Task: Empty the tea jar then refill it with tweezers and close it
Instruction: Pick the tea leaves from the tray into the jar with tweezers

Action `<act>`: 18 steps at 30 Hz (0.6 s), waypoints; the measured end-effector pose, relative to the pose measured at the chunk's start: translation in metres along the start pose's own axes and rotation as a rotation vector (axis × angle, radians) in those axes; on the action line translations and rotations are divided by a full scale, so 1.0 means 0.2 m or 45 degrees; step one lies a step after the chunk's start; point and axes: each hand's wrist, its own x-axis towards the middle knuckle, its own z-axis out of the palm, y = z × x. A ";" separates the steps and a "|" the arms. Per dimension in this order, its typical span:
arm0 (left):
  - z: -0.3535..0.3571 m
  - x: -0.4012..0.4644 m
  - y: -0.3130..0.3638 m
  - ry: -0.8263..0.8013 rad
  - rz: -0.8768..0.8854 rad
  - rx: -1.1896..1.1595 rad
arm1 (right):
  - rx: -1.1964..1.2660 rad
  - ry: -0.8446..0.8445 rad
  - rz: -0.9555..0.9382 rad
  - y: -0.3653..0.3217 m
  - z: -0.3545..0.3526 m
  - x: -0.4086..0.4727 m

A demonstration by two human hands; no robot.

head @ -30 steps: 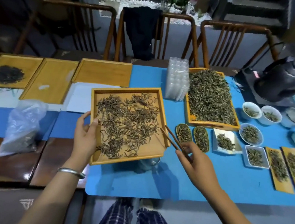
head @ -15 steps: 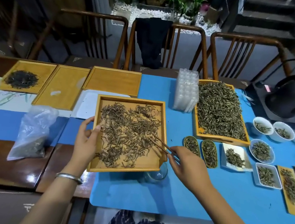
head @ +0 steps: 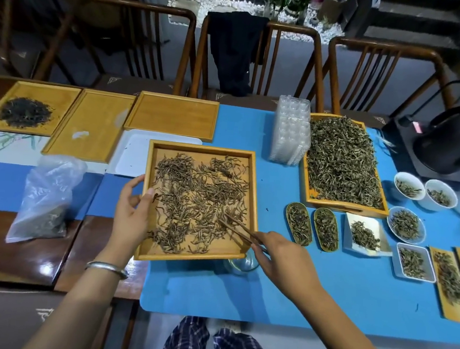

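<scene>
Both hands grip: our left hand (head: pixel 133 216) the wooden tray (head: pixel 193 254), our right hand (head: pixel 280 256) the tweezers (head: pixel 237 228); tilting may spill tea leaves (head: pixel 199 199) past the jar (head: pixel 241 264).

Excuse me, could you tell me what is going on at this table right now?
A person is sorting loose tea. The left hand holds the left edge of a wooden tray spread with brown tea leaves, lifted above a glass jar on the blue mat. The right hand holds wooden tweezers, their tips among the leaves.
</scene>
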 end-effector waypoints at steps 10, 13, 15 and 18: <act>-0.03 0.04 -0.02 -0.028 0.051 0.018 | -0.005 0.028 0.055 0.03 0.02 -0.10; -0.03 0.06 -0.02 -0.035 0.048 0.034 | 0.017 -0.005 0.099 0.04 0.04 -0.15; -0.03 0.06 -0.02 -0.026 0.054 0.045 | 0.055 -0.010 0.126 0.05 0.05 -0.18; -0.02 0.07 -0.02 -0.017 0.077 0.059 | 0.094 -0.035 0.156 0.05 0.06 -0.23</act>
